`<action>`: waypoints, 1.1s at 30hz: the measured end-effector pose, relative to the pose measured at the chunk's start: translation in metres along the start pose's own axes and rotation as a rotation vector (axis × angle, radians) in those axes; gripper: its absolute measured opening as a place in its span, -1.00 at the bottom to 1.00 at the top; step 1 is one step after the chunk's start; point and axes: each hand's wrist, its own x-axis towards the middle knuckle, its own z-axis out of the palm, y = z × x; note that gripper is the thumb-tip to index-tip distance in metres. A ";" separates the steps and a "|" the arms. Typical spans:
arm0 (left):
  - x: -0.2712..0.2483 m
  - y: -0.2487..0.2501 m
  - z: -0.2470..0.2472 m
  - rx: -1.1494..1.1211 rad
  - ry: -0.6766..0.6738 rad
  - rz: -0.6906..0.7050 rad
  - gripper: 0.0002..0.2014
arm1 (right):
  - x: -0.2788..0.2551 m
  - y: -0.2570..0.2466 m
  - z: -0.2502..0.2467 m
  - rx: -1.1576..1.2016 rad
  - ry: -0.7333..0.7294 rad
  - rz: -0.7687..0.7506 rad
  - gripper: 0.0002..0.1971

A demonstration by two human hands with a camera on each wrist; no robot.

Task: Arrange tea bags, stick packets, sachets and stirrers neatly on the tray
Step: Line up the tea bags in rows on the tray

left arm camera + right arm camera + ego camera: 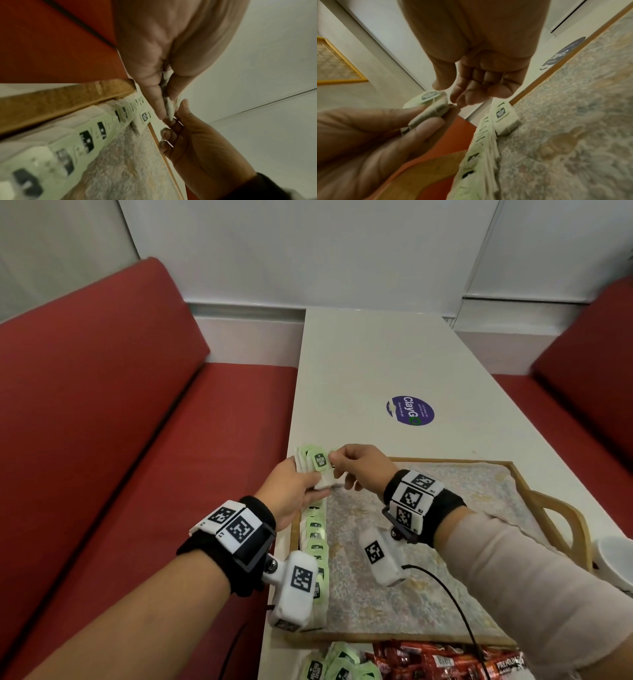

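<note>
White booth tabletop (359,364) holds a wooden tray (452,463) where the left hand (291,491) grips a fanned stack of green-labelled tea bags (313,462) above its far-left corner, the right hand's fingertips (334,457) pinching one; loosened grip could scatter them.

My wrist cameras cover part of the row of tea bags (317,546) below my fingers. The red packets (442,660) and loose tea bags (337,666) behind my wrists are cut by the bottom edge. Whether my right fingertips (462,100) actually pinch a bag, I cannot tell.
</note>
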 end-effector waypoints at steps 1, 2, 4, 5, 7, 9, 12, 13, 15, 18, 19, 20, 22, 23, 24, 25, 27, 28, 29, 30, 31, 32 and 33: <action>0.000 0.000 0.000 0.014 0.004 0.018 -0.67 | -0.003 -0.001 0.000 0.016 -0.009 -0.005 -0.82; 0.000 0.000 0.001 0.026 0.009 0.031 -0.69 | -0.004 -0.001 0.001 0.028 -0.008 -0.010 -0.83; 0.000 -0.001 0.001 0.047 0.017 0.053 -0.71 | -0.007 -0.001 0.001 0.048 0.005 -0.018 -0.84; 0.001 -0.002 0.001 0.060 0.019 0.061 -0.71 | -0.007 -0.001 0.001 0.059 0.013 -0.019 -0.83; 0.002 -0.004 0.000 0.078 0.040 0.071 -0.72 | -0.007 0.001 0.000 0.078 0.025 -0.024 -0.83; 0.004 -0.006 -0.001 0.086 0.084 0.072 -0.73 | -0.006 0.003 0.000 0.106 0.056 -0.025 -0.82; 0.009 -0.009 -0.002 0.089 0.146 0.068 -0.74 | -0.002 0.008 -0.003 0.156 0.134 0.012 -0.80; 0.009 -0.009 -0.002 0.081 0.157 0.065 -0.74 | 0.000 0.010 -0.004 0.161 0.155 0.039 -0.80; 0.010 -0.010 -0.002 0.072 0.168 0.058 -0.72 | 0.002 0.016 -0.006 0.136 0.185 0.107 -0.80; 0.011 -0.012 -0.002 0.089 0.168 0.049 -0.71 | 0.005 0.025 -0.004 0.057 0.185 0.206 -0.79; 0.011 -0.012 -0.003 0.095 0.166 0.047 -0.70 | 0.006 0.026 -0.002 0.056 0.178 0.233 -0.78; 0.012 -0.012 -0.003 0.101 0.163 0.045 -0.69 | 0.007 0.027 0.000 0.064 0.173 0.257 -0.77; 0.012 -0.012 -0.004 0.109 0.155 0.040 -0.68 | 0.009 0.028 0.004 0.052 0.176 0.289 -0.74; 0.012 -0.012 -0.004 0.109 0.153 0.037 -0.69 | 0.011 0.028 0.005 0.025 0.182 0.301 -0.73; 0.012 -0.012 -0.004 0.109 0.151 0.034 -0.69 | 0.013 0.028 0.006 -0.005 0.188 0.313 -0.73; 0.012 -0.012 -0.004 0.109 0.148 0.031 -0.70 | 0.015 0.028 0.007 -0.029 0.194 0.325 -0.74; 0.011 -0.011 -0.004 0.114 0.141 0.029 -0.70 | 0.019 0.028 0.009 -0.050 0.195 0.346 -0.73; 0.011 -0.011 -0.004 0.118 0.140 0.027 -0.70 | 0.021 0.028 0.009 -0.055 0.191 0.354 -0.73; 0.012 -0.012 -0.005 0.121 0.141 0.026 -0.69 | 0.023 0.029 0.010 -0.062 0.191 0.360 -0.74; 0.012 -0.012 -0.005 0.124 0.140 0.024 -0.68 | 0.025 0.029 0.010 -0.071 0.194 0.368 -0.76; 0.012 -0.012 -0.005 0.126 0.138 0.022 -0.68 | 0.026 0.029 0.011 -0.079 0.199 0.376 -0.80; 0.012 -0.011 -0.004 0.129 0.136 0.021 -0.69 | 0.028 0.030 0.012 -0.083 0.204 0.380 -0.83; 0.012 -0.011 -0.004 0.131 0.134 0.021 -0.69 | 0.029 0.031 0.012 -0.087 0.208 0.379 -0.84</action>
